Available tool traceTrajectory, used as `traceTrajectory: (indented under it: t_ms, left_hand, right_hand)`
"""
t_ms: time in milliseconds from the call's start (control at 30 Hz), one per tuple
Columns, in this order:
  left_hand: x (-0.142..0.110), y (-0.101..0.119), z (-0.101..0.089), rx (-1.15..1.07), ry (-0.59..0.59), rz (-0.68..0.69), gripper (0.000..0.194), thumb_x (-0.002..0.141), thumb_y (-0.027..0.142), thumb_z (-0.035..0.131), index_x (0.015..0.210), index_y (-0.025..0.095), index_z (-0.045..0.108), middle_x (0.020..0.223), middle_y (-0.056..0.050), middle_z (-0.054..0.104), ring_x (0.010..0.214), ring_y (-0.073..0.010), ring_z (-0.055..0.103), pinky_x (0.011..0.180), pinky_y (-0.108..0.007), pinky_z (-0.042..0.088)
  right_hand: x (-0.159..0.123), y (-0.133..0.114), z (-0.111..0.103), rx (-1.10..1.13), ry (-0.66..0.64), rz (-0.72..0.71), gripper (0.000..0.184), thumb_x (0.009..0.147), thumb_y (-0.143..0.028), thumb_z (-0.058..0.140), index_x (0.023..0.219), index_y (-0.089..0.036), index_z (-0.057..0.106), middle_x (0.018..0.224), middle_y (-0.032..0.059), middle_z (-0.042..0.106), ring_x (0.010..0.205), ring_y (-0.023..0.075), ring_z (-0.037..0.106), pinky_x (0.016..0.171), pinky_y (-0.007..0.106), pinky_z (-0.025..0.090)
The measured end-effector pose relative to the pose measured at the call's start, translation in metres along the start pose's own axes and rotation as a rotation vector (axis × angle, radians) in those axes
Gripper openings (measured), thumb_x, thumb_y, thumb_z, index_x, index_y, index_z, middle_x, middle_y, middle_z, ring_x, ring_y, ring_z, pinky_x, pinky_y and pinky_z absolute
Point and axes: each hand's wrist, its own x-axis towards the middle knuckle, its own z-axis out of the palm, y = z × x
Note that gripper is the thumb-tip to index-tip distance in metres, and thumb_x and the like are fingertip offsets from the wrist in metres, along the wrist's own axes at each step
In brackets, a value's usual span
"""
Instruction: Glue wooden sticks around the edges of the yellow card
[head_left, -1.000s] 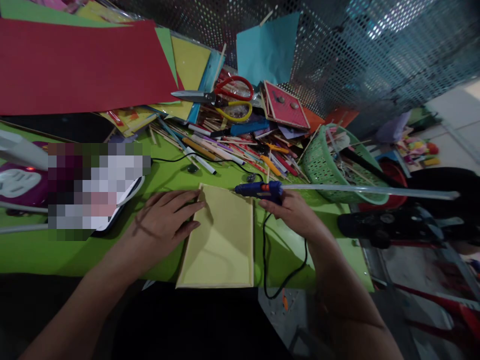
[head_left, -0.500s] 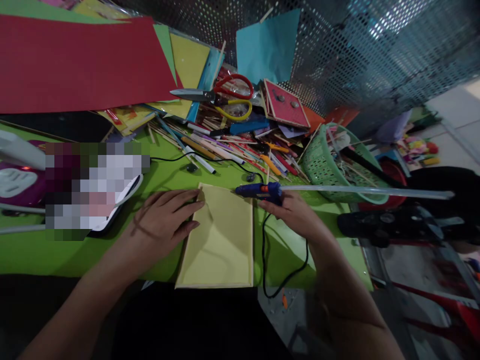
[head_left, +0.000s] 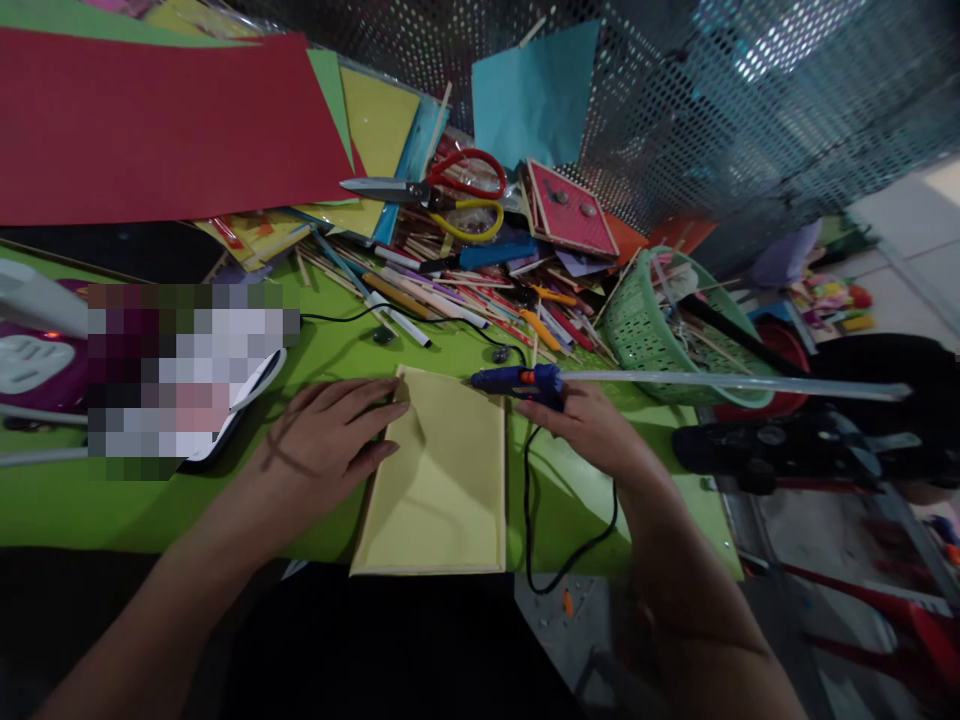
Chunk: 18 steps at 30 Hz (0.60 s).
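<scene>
A yellow rectangular panel (head_left: 442, 480) with thin pale strips along its edges lies on the green table (head_left: 300, 515) in front of me. My left hand (head_left: 330, 435) rests flat with fingers stretched out, their tips on the panel's upper left edge. In my right hand (head_left: 589, 425) is a blue hot glue gun (head_left: 521, 381), my fingers wrapped round its handle. Its nozzle points left, over the panel's top right corner. A long clear glue stick (head_left: 735, 380) sticks out of its back to the right. The gun's black cord (head_left: 527, 520) loops below it.
Red-and-yellow-handled scissors (head_left: 465, 190) lie on a heap of pens and thin sticks behind the panel. A green basket (head_left: 645, 320) stands at the right. Large red paper (head_left: 165, 130) covers the back left. A purple power strip (head_left: 45, 370) sits at far left, beside a blurred-out patch.
</scene>
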Motion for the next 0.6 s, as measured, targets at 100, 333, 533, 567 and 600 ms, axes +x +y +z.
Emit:
traceTrajectory:
  t_ms: [100,333,533,567,600]
  left_hand:
    - [-0.0007,0.0,0.0004,0.009,-0.005,-0.008,0.038,0.105,0.034,0.057,0.142,0.033,0.064,0.152,-0.005,0.064,0.137,-0.029,0.059,0.117,-0.052,0.042]
    - [0.0009,-0.0006,-0.0008,-0.007,-0.009,0.003,0.038,0.105,0.034,0.057,0.142,0.032,0.063,0.153,-0.005,0.063,0.137,-0.0284,0.06,0.118,-0.051,0.042]
    - [0.0013,-0.0009,-0.0005,-0.007,-0.011,-0.017,0.037,0.105,0.036,0.054,0.14,0.032,0.065,0.151,-0.005,0.065,0.136,-0.0298,0.061,0.117,-0.054,0.043]
    - [0.001,-0.0013,-0.0002,-0.002,-0.017,-0.017,0.038,0.105,0.036,0.055,0.141,0.032,0.064,0.152,-0.005,0.065,0.137,-0.0298,0.061,0.117,-0.054,0.043]
    - [0.0006,-0.0019,0.0002,0.003,-0.022,-0.016,0.038,0.105,0.035,0.055,0.142,0.032,0.064,0.152,-0.005,0.064,0.137,-0.0297,0.06,0.117,-0.054,0.043]
  right_hand:
    - [0.0003,-0.0019,0.001,0.011,0.007,-0.01,0.041,0.096,-0.058,0.06,0.078,-0.023,0.069,0.081,0.0059,0.071,0.077,0.0238,0.065,0.074,0.035,0.049]
    - [-0.0021,-0.0007,-0.0018,0.02,-0.001,0.0,0.039,0.095,-0.058,0.063,0.082,-0.023,0.074,0.079,0.0048,0.072,0.078,0.0245,0.066,0.073,0.035,0.05]
    - [-0.0026,0.0016,-0.0016,0.096,0.005,0.003,0.039,0.094,-0.057,0.063,0.083,-0.021,0.074,0.075,0.0037,0.07,0.075,0.0233,0.065,0.073,0.034,0.051]
    - [-0.0016,0.0015,-0.0005,0.094,0.006,-0.001,0.039,0.094,-0.056,0.064,0.083,-0.021,0.074,0.076,0.004,0.071,0.076,0.0234,0.065,0.073,0.034,0.05]
    - [-0.0007,0.0013,0.0007,0.084,0.009,-0.004,0.039,0.094,-0.056,0.064,0.082,-0.021,0.074,0.077,0.0043,0.071,0.077,0.0235,0.065,0.073,0.034,0.05]
